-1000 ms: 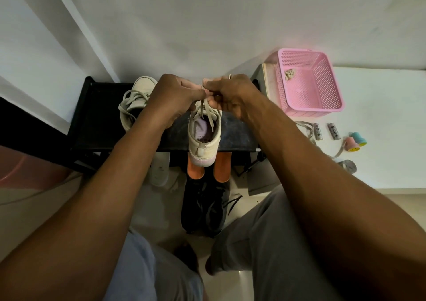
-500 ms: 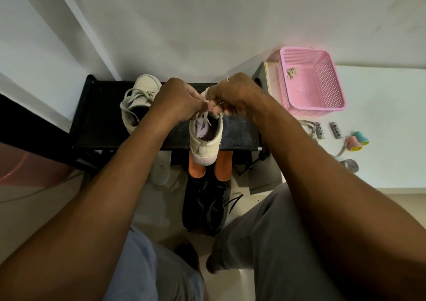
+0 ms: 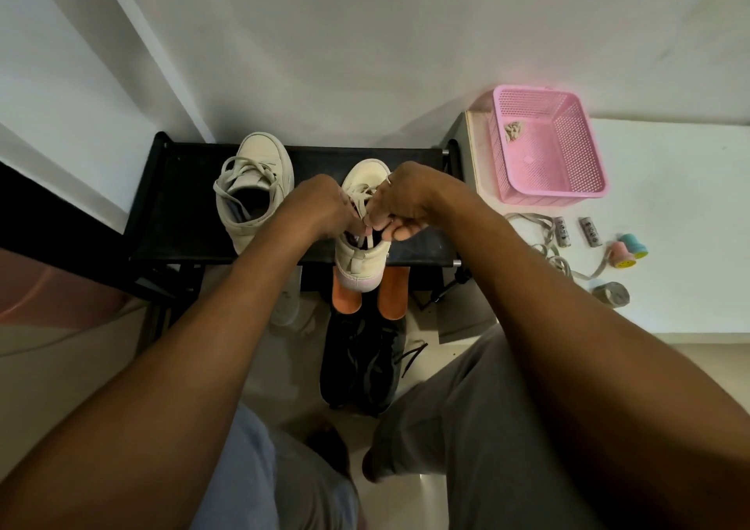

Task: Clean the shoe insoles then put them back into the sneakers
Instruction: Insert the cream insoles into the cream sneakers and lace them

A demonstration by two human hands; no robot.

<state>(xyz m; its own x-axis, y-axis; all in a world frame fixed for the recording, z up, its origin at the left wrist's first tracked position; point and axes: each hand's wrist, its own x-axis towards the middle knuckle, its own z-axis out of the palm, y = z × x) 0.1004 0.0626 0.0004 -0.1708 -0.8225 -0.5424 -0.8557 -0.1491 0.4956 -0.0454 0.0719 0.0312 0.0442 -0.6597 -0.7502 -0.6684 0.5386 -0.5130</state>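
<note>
**Item: cream sneaker**, with pale pink sole edge at the heel.
- Location: on the black rack, right of centre, with the heel overhanging the near edge.
- Attitude: sole down. The long axis runs near to far, toe toward the wall and heel toward the person.
- Handling (judged): light, with a soft upper that gives and a stiffer sole and heel cup. Best held at the heel counter or collar sides. The laces are limp and thin, and only a pinch will hold them.
- Interior: mostly hidden by the hands, so I cannot tell whether an insole is inside.

**Hands**
- Left hand: fingers curled, pinching the laces above the tongue.
- Right hand: fingers curled, thumb and fingertips nipping the same laces just beside the left.

**Adjacent**
- Second cream sneaker: on the rack to the left, same heading, loosely laced, well apart from the hands.
- Two orange pieces: below the rack's front edge. They may be insoles.
- Black shoes: on the floor.

**Right side**
- Pink basket: on a white tabletop.
- Small spools: nearby on the same tabletop.
</note>
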